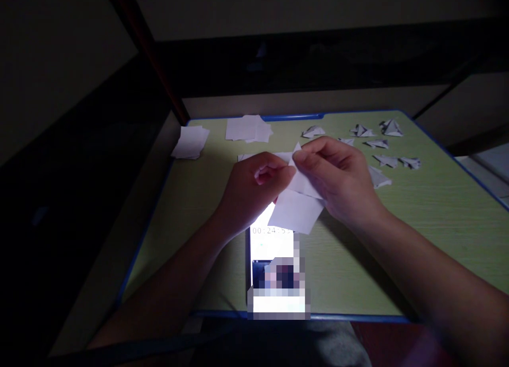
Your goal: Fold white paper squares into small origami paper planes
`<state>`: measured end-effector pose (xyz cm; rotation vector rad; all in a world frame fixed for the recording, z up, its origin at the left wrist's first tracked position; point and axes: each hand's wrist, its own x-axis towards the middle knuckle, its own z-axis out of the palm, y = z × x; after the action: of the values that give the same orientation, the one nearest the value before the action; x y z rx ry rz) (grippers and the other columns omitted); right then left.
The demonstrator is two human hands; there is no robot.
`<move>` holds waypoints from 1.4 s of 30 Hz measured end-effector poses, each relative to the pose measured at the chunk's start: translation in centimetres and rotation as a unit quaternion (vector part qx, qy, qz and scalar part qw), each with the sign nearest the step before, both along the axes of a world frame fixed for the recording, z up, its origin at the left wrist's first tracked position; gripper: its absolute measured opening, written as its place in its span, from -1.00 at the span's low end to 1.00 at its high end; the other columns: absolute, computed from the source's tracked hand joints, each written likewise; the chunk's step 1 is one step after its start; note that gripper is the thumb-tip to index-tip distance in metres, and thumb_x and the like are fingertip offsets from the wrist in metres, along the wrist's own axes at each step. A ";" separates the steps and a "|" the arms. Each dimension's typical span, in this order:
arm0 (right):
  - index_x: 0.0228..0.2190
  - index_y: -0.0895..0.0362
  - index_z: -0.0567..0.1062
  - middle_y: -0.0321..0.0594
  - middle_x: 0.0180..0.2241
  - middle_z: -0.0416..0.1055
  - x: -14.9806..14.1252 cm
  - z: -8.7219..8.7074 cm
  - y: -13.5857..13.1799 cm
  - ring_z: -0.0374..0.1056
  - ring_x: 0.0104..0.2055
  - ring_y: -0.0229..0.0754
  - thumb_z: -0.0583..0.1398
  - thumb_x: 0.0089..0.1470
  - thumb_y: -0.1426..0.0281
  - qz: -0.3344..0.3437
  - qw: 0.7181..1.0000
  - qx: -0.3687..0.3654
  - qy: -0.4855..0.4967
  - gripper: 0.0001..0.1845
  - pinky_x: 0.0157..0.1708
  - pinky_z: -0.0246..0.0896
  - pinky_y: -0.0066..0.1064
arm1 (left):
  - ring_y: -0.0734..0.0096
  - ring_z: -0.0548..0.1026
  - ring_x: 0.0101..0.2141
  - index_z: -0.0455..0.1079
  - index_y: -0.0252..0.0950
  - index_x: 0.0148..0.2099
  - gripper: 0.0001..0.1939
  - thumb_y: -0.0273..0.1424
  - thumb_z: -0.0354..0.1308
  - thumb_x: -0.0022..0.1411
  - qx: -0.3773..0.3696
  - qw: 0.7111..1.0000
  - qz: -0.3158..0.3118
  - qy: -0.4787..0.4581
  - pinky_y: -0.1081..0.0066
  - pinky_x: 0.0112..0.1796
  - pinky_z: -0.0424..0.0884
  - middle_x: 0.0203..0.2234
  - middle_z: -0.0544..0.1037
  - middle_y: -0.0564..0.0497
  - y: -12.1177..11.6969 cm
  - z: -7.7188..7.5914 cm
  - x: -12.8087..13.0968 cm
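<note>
A partly folded sheet of white paper [298, 210] is held up above the table, with a pointed corner at its top and a crease across its middle. My left hand [258, 184] pinches its left edge between thumb and fingers. On the other side, my right hand [338, 171] grips the paper near the pointed top, thumb in front. Below the paper lies a phone [274, 247] with a lit screen showing a timer; its upper part is hidden by the paper and my left hand. Behind my hands, another white sheet [244, 157] shows only in part.
Two stacks of white paper, one at the left edge [191, 142] and one at the back [246, 128], rest on the green table [191, 213] with a blue rim. Several small folded paper figures [392, 127] stand at the back right. Dark walls enclose the table's left and back.
</note>
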<state>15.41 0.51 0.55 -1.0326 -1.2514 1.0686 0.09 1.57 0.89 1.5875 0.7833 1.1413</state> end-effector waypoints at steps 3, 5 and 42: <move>-0.53 0.05 0.44 -0.34 -0.61 0.30 -0.1 0.3 -0.2 0.11 -0.61 -0.32 0.32 0.00 0.28 -0.005 1.000 -0.009 0.011 -0.80 -0.64 -0.10 -0.40 | 0.63 0.28 -0.66 0.31 -0.28 -0.49 -0.81 -0.44 0.17 0.16 0.001 1.000 -0.007 0.014 0.56 -0.61 0.23 -0.69 0.33 0.18 -0.2 0.2 0.0; -0.55 0.05 0.42 -0.35 -0.61 0.29 -0.1 0.4 -0.2 0.10 -0.61 -0.33 0.31 0.00 0.32 -0.009 1.000 -0.004 0.022 -0.81 -0.63 -0.10 -0.40 | 0.62 0.27 -0.63 0.30 -0.29 -0.52 -0.78 -0.43 0.16 0.17 0.014 0.999 -0.010 0.032 0.54 -0.57 0.24 -0.69 0.31 0.18 -0.3 0.2 0.1; -0.56 0.11 0.40 -0.38 -0.65 0.20 0.1 0.0 0.4 0.05 -0.61 -0.35 0.28 0.06 0.30 0.027 0.999 -0.022 -0.007 -0.76 -0.61 -0.16 -0.41 | 0.55 0.20 -0.57 0.20 -0.27 -0.54 -0.75 -0.39 0.11 0.15 -0.013 0.999 0.002 0.038 0.49 -0.56 0.15 -0.66 0.23 0.15 -0.4 -0.3 0.1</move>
<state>15.54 0.89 0.51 -1.0461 -1.2793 1.1370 0.21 1.14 0.57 1.6152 0.8479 1.0750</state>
